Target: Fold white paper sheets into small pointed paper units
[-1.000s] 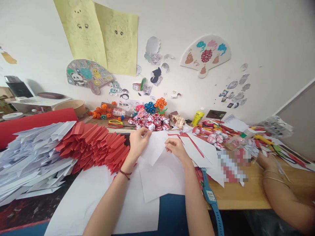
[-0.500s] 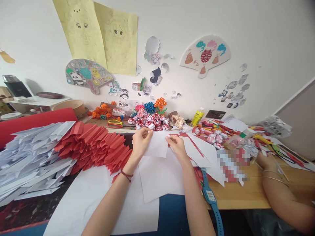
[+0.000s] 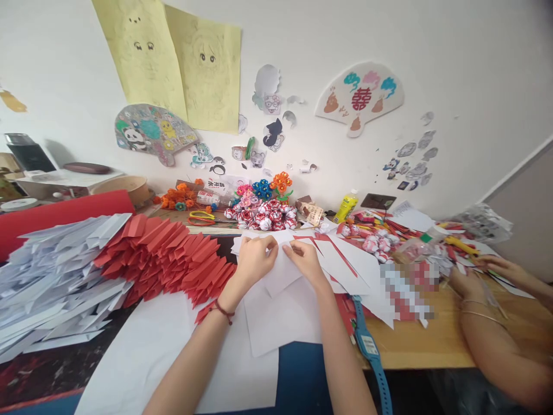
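Left hand [image 3: 254, 260]: pinched narrow on a white sheet [image 3: 281, 278]; uneven pressure here might skew the paper. It sits closer to its partner than half a second ago.
Right hand [image 3: 305, 259]: fingers drawn narrow at the sheet's upper part, though I can't tell whether they grip; if they don't, that side could slip.
White sheet: just below the fingertips, between the hands, one corner pointing down; pressing a bend off-line might leave a crooked crease. Its lower edge lay more level earlier.
Loose sheets [image 3: 285, 325]: below the hands; a dropping wrist could drag them.
Red folded pieces [image 3: 159, 256]: left of the hands, near end by the bracelet [image 3: 223, 312]; a sideways nudge of that wrist might scatter them.
Co-worker's hands [image 3: 469, 285]: well apart, to the right; only one showed earlier, now two do.
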A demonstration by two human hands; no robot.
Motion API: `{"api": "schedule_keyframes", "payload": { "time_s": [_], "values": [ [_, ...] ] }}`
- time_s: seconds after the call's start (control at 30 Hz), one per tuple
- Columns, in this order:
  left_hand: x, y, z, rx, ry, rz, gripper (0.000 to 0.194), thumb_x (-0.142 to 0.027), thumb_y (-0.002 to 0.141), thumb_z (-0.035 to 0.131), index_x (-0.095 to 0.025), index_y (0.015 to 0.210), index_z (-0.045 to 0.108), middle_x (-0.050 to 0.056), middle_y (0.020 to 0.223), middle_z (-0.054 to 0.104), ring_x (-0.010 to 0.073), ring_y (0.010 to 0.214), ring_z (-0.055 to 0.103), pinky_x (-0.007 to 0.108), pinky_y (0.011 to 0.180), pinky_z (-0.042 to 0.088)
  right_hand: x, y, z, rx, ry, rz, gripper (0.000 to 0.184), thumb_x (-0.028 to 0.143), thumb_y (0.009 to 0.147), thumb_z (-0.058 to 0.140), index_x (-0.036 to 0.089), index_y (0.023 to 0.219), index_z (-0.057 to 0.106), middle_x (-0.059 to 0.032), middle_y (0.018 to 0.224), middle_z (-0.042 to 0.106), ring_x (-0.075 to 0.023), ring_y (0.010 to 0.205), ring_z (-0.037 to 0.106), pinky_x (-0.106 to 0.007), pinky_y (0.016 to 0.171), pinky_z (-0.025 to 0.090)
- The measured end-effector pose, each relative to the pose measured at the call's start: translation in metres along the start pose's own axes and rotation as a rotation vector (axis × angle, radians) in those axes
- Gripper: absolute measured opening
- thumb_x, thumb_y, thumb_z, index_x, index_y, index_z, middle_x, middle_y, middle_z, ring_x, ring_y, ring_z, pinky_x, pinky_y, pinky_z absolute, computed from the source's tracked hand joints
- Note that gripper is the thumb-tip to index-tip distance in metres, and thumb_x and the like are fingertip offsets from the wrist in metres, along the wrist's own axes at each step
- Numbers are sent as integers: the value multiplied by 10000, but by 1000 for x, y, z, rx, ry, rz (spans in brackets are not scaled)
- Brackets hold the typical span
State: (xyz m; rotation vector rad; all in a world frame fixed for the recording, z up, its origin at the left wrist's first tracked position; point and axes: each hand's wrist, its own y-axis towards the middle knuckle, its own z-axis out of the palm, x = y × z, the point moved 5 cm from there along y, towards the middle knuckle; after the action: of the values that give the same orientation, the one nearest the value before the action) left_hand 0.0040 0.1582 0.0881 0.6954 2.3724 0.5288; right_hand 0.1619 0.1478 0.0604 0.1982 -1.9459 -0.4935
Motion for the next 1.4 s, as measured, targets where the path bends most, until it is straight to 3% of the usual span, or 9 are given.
{"api": "schedule_keyframes", "payload": {
  "time_s": [0.17,0.43,0.6,1.03,1.23,1.4],
  "values": [
    [-3,1,3,40,6,4,143,-266,823,496,-217,757,613,0,745,698,170,717,614,321,784,345,4,0,2,20,-48,-85,322,485,815,597,185,762,702,-14,693,663,-177,637,585,-267,592,444],
    [5,4,-6,7,-58,-24,112,-231,768,523,-218,698,609,-30,715,691,158,688,594,308,755,348,-1,-4,-24,-332,-68,-114,264,423,810,619,183,824,730,-64,818,727,-212,737,634,-322,714,487],
    [12,7,-11,-22,-98,-68,94,-226,743,530,-219,682,601,-29,706,683,152,659,580,281,712,370,-5,-5,-33,-456,-43,-59,283,435,789,640,169,814,732,-73,801,727,-219,729,637,-330,722,492],
    [11,7,-10,-23,-97,-60,115,-232,753,509,-214,704,611,-27,714,683,141,632,568,272,713,378,-15,-4,-34,-522,13,-12,307,437,752,671,141,799,734,-73,781,725,-212,716,639,-322,714,495],
    [23,6,-12,-85,-172,-107,111,-214,782,513,-210,713,599,-33,688,665,131,633,578,258,705,398,-24,-5,-42,-633,62,17,384,484,759,653,107,805,712,-71,741,692,-201,674,604,-305,659,482],
    [22,7,-8,-96,-339,-115,186,-334,886,481,-208,831,606,-12,816,693,131,690,603,248,670,415,-19,-2,-29,-442,57,-2,363,484,764,653,126,801,700,-64,754,681,-197,693,603,-302,678,487]
  ]
}}
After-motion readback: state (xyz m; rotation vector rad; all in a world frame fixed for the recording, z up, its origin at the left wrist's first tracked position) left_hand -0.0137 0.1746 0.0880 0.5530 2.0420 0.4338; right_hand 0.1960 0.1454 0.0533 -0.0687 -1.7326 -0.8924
